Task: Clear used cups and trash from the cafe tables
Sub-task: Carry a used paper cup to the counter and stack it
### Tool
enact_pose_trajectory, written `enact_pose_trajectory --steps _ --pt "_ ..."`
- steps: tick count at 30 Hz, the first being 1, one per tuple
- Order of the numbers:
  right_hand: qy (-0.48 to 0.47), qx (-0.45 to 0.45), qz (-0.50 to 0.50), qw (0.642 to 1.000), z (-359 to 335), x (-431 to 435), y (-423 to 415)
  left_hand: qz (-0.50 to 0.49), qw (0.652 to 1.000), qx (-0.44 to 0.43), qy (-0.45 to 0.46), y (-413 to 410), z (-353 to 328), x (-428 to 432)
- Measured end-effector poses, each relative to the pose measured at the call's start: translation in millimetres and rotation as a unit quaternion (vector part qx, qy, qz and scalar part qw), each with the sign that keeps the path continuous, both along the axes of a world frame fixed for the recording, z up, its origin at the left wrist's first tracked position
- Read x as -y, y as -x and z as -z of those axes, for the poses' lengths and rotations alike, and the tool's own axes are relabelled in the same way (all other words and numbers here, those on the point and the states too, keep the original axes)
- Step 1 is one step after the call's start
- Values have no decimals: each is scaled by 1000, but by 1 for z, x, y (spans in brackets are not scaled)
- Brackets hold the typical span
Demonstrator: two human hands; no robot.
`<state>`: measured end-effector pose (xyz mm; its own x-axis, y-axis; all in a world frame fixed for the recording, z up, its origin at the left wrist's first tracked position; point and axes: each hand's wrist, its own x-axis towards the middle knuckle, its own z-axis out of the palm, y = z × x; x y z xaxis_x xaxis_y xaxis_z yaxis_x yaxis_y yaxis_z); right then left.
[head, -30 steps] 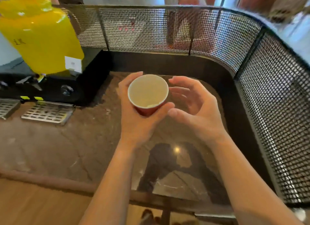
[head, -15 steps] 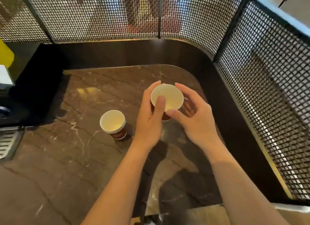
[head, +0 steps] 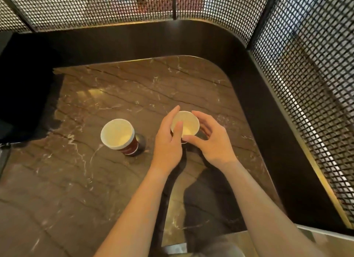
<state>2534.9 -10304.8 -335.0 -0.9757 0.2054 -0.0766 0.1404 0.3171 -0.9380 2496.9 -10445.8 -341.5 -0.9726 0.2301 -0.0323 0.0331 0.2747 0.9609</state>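
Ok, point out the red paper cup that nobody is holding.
The red paper cup standing alone on the brown marble table; the left hand and right hand grip the other cup.

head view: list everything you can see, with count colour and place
standing cup: 1, red outside and white inside, upright on the table, left of the hands
held cup: 1, red outside and white inside, mouth up between both hands, right of the standing cup
table: 1, brown veined marble, fills the middle of the view
wall: 1, black, curves round the table's far and right edges
mesh screen: 1, black metal, stands on top of the wall
black block: 1, left edge, too dark to identify
left grip: 1, bare hand, holds the held cup's left side, thumb over its rim
right grip: 1, bare hand, curled round the held cup's right side
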Motion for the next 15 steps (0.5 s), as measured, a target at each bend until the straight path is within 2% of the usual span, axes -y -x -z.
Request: enact_pose_trajectory --steps 4,8,12,15 --pt "-52 21 15 998 6 5 0 13 1000 22 -14 1 6 -2" --pt "-90 18 27 995 -7 12 -1 -17 999 -3 -27 1 -9 1" --pt "-54 -83 54 994 -52 31 0 -91 986 -91 -106 -9 -55 24" --pt "-16 -161 23 986 -86 59 5 -109 973 -143 -146 -7 -83 55"
